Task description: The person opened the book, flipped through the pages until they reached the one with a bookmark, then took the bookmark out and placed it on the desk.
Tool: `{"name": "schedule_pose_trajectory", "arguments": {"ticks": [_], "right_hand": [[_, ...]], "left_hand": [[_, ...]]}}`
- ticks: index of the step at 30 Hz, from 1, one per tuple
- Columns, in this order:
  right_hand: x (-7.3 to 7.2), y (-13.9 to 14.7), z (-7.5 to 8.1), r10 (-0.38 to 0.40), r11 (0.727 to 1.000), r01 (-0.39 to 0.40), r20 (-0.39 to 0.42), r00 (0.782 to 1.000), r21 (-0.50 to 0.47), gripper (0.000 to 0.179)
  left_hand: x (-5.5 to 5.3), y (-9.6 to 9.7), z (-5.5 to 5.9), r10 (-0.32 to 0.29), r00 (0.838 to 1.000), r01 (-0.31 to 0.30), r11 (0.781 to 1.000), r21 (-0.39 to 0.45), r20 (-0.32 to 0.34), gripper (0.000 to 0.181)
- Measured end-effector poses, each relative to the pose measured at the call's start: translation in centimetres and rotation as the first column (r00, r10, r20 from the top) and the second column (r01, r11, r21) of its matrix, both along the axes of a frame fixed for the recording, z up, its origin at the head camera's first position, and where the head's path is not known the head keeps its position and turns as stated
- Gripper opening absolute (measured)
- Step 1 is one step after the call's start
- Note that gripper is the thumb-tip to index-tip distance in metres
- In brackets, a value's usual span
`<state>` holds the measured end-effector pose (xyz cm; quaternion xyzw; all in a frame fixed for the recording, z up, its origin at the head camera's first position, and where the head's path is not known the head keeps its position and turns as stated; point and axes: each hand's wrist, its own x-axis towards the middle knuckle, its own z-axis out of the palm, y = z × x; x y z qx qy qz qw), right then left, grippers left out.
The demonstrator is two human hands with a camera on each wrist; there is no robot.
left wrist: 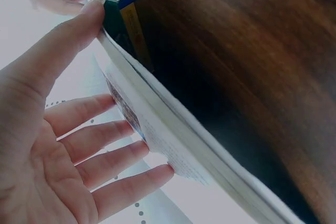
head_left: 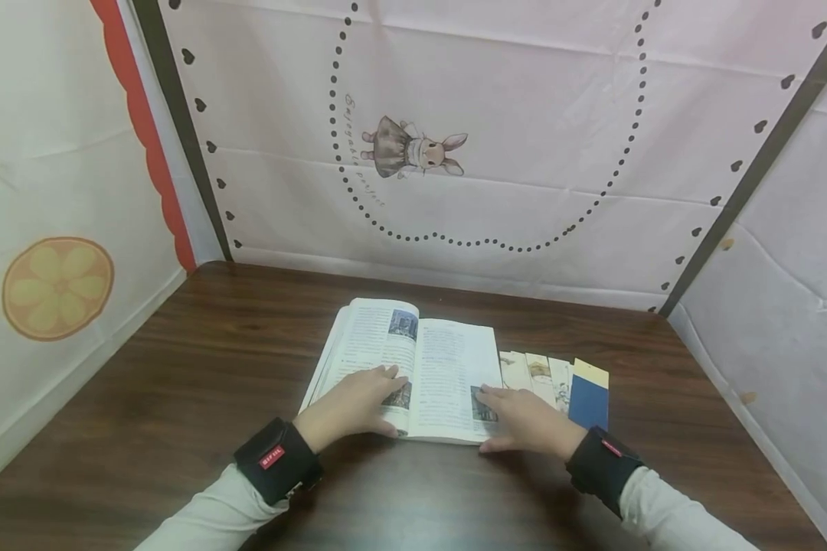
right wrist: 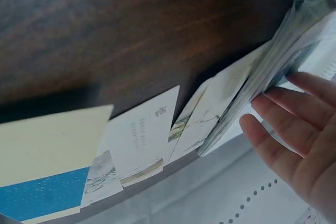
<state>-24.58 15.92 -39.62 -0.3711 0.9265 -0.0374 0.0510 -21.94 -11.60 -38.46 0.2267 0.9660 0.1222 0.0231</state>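
A thick book (head_left: 455, 360) lies spread on the table, with printed text and small pictures on both pages. My left hand (head_left: 354, 402) rests on the lower part of the left page, fingers extended. In the left wrist view, its thumb sits at the book's lower edge while the fingertips touch the page. On the right page, my right hand (head_left: 527, 421) covers part of a picture near the lower corner, its fingers spread and fairly straight. Beside the book, several overlapping cards (head_left: 540, 375) fan out to the right, ending with a blue and cream card (right wrist: 47, 166).
The dark wooden table (head_left: 248, 329) extends around the book. Behind it hangs a pale cloth (head_left: 510, 138) printed with a rabbit and dotted lines. More printed cloth stands at the left and right sides. Black bands (head_left: 279, 463) circle both wrists.
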Motion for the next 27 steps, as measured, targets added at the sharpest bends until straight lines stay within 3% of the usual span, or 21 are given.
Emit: {"name": "schedule_pose_trajectory", "arguments": {"ticks": [11, 18, 23, 27], "right_hand": [[-0.5, -0.1, 0.5, -0.001, 1.0, 0.001, 0.031, 1.0, -0.003, 0.07], [-0.5, 0.0, 1.3, 0.114, 0.993, -0.114, 0.017, 0.993, 0.003, 0.036], [-0.5, -0.3, 1.4, 0.149, 0.989, -0.151, -0.116, 0.982, -0.002, 0.015], [-0.5, -0.7, 1.4, 0.14, 0.988, -0.15, -0.267, 0.953, -0.02, 0.011]], "left_hand": [[0.0, 0.4, 0.4, 0.016, 1.0, -0.016, 0.999, -0.033, 0.02, 0.078], [0.1, 0.7, 0.8, -0.003, 1.0, 0.004, 0.998, -0.061, 0.006, 0.077], [0.2, 1.1, 0.9, 0.002, 1.0, -0.003, 0.997, -0.079, -0.017, 0.075], [0.3, 1.4, 0.9, 0.012, 1.0, -0.014, 0.997, -0.079, -0.024, 0.074]]}}
